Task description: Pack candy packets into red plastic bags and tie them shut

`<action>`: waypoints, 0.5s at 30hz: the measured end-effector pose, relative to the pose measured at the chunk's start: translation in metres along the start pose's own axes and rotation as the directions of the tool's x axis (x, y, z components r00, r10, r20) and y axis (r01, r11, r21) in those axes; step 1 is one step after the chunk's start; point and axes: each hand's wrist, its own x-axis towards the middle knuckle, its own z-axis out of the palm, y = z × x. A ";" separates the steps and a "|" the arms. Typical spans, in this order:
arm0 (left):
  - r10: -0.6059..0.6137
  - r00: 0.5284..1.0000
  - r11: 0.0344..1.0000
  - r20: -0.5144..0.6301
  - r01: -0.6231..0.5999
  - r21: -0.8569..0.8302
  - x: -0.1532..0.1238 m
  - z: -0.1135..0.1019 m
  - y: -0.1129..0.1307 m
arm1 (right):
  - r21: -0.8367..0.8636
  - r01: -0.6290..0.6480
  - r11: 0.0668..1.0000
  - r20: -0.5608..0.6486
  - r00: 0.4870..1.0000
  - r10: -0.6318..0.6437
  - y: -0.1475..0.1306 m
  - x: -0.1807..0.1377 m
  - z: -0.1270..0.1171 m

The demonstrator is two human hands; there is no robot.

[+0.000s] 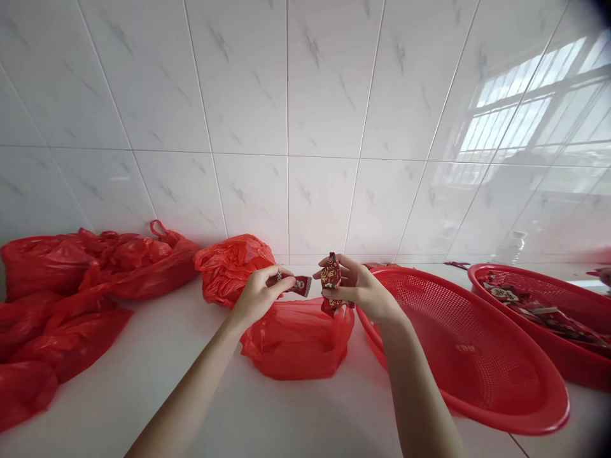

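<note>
My left hand [262, 291] is closed on a small dark red packet [301, 285] with pale markings, its end sticking out to the right. My right hand [365, 289] grips red wrapped candies [330, 278] with gold print; how many cannot be made out. Both hands are raised above an open red plastic bag [296, 346] standing on the white surface. The bag's inside is only partly visible through its thin film. Close behind my left hand lies a crumpled red plastic bag [233, 264].
Several filled red bags [138, 254] lie at the left against the tiled wall [248, 114]. A red perforated basket [458, 343] stands right of my right hand. Beyond it, a second red basket [482, 273] holds many wrapped packets [539, 315].
</note>
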 end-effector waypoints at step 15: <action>-0.041 0.991 0.998 0.131 0.035 0.043 -0.007 0.008 0.005 | -0.641 -0.075 0.764 0.027 0.992 0.120 0.021 0.008 0.021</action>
